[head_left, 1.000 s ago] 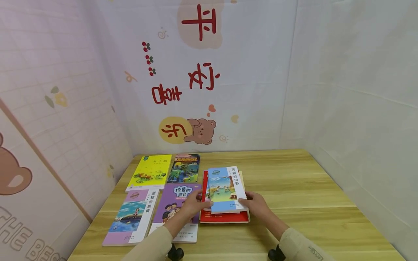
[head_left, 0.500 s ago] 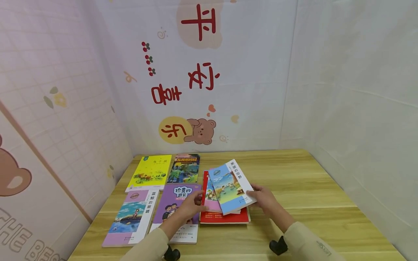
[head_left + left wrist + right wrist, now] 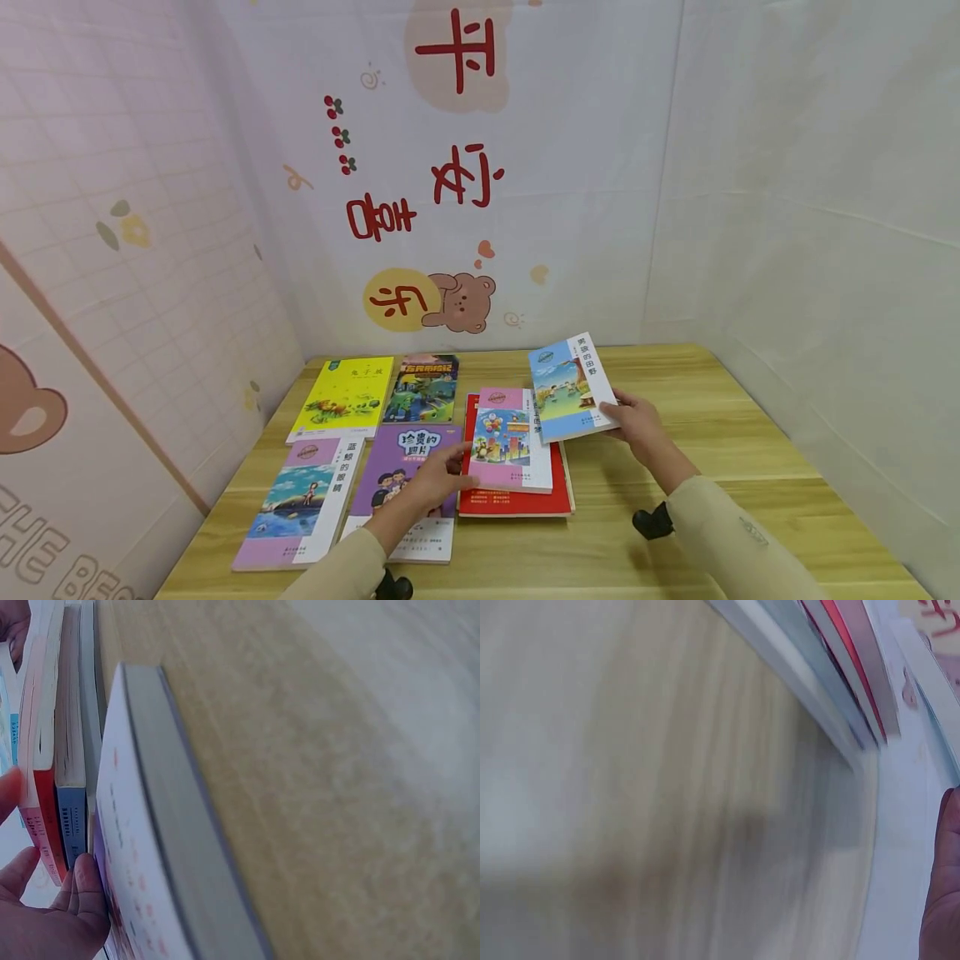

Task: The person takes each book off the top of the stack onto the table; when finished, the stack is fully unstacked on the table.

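While the right hand [image 3: 639,425] pinches the blue book [image 3: 562,392] by its right edge and holds it raised, the left hand [image 3: 438,477] rests with loose fingers at the left side of the pink book [image 3: 504,442]. The blue book is between the hands, well apart from the left one.

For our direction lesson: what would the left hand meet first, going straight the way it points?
The stack of rectangular paper books, topped by a pink-white paperback; the left hand seems at its edge, though contact is unclear.

Pale cloth walls [image 3: 585,183], red lettering [image 3: 458,50] at back; wood-grain table [image 3: 555,554].
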`<state>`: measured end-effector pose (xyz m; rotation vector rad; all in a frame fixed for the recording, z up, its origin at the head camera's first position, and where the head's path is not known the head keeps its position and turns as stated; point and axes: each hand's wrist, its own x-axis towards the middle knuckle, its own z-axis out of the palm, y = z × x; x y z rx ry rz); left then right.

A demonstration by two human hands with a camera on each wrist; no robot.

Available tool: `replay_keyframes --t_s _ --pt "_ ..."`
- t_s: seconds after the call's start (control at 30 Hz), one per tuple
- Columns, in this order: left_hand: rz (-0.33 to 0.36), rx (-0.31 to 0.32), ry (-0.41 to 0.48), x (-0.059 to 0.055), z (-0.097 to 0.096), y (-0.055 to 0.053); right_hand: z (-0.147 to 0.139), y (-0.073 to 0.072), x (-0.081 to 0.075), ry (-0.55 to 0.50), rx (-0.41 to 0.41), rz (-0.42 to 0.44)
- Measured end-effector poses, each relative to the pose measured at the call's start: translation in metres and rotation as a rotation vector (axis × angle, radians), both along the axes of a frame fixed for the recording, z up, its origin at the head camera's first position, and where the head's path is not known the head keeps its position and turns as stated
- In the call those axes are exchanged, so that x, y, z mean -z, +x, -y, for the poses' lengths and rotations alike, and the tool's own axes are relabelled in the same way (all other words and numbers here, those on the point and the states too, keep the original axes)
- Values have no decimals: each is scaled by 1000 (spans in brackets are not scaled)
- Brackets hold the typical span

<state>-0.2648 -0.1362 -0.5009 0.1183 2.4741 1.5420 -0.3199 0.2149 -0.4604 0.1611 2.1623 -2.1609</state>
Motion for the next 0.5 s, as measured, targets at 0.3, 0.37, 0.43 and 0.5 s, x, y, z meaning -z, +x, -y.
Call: replay_keyframes --t_s 0.3,0.37,0.43,0.5 --pt "-4 20 27 0 0 0 -33 -30 -4 23 38 -1" --pt "-5 20 21 0 0 0 -38 -36 -3 28 50 11" --pt "-9 23 16 -1 0 0 -42 -42 -2 29 54 23" --pt "-9 24 12 -1 0 0 -46 -47 1 35 61 40"
